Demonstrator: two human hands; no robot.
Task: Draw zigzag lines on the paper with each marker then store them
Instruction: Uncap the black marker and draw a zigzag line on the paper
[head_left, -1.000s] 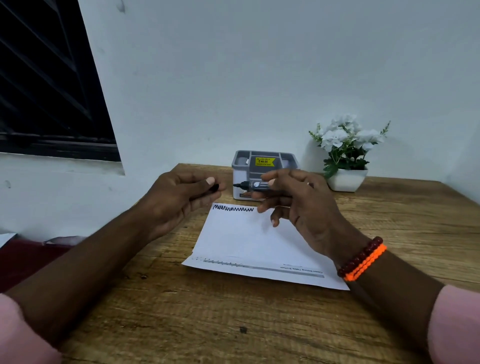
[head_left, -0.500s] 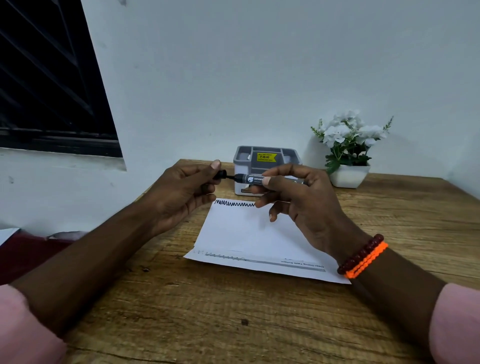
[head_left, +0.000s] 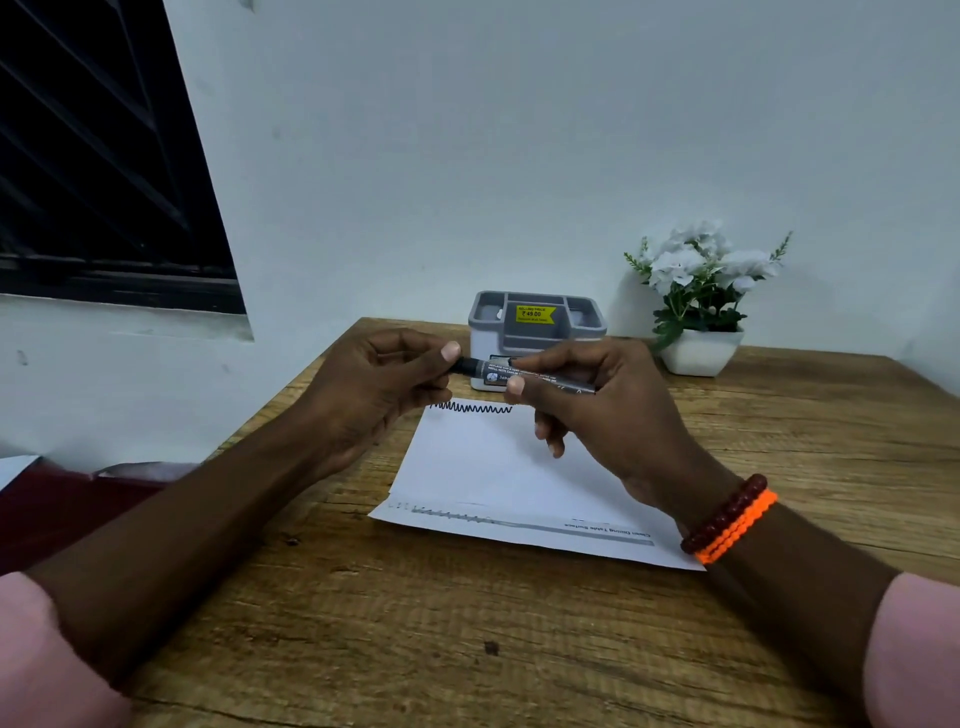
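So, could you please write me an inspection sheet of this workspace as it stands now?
Surface: wooden table, grain and a few dark spots showing.
Job's things: black marker held level above the paper; one black zigzag line along the paper's far edge; grey organiser with a yellow price sticker behind it, no markers seen inside.
Clutter: white potted flowers at the far right.
Hands: left hand pinches the marker's cap end; right hand grips the barrel.
Cables: nothing seen.
Surroundings: pale wall, dark window at left; beaded bracelets on the right wrist.
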